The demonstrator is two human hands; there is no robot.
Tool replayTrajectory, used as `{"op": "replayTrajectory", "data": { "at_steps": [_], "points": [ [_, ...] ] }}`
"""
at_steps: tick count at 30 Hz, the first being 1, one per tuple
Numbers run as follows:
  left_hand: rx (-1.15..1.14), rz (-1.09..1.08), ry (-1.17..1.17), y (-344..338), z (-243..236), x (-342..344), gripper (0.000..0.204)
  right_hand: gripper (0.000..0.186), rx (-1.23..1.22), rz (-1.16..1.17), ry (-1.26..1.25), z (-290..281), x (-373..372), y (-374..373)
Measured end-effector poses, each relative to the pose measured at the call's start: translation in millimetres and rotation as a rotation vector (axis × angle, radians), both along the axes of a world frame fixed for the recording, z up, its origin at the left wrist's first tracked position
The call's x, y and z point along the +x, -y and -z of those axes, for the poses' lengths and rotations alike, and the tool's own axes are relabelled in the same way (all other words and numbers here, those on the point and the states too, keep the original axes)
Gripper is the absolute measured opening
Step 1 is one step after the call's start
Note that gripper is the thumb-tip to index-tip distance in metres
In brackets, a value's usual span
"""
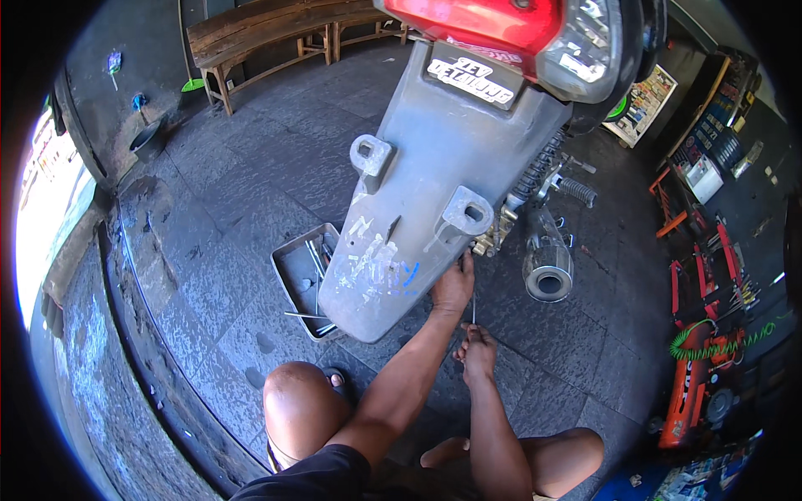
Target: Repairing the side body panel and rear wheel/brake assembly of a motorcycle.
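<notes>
My right hand (476,355), low at the middle, is closed on the lower end of a slim metal tool (474,306). Its shaft points up toward the motorcycle's rear; the kind of tool does not show, and its upper end is hard to make out. Higher up, my left hand (454,288) reaches beside the grey rear fender (426,192). One finger points up at the metal wheel-side fittings (493,236); the fender's edge hides the other fingers. To the right of these fittings sits the silver exhaust muffler (548,265).
Left of the fender a metal tray (292,275) with several tools lies on the tiled floor. A wooden bench (276,33) stands at the back, a dark bucket (149,140) at far left. Along the right are red tool racks (702,275) and an orange cylinder (685,392) with green coiled hose.
</notes>
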State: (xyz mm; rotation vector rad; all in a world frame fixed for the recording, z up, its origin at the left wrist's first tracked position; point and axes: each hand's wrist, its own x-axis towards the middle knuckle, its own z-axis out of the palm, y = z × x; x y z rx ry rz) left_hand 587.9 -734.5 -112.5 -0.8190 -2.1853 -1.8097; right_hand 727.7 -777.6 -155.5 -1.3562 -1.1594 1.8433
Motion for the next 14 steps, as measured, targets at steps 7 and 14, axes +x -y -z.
{"op": "replayTrajectory", "data": {
  "at_steps": [7, 14],
  "points": [
    [0.016, 0.046, -0.056, -1, 5, -5, 0.014, 0.025, 0.004, 0.044, 0.026, 1, 13, -6],
    [-0.031, -0.008, -0.148, -3, 16, -9, 0.014, 0.024, -0.02, -0.01, 0.021, -1, 1, -4]
  ]
}}
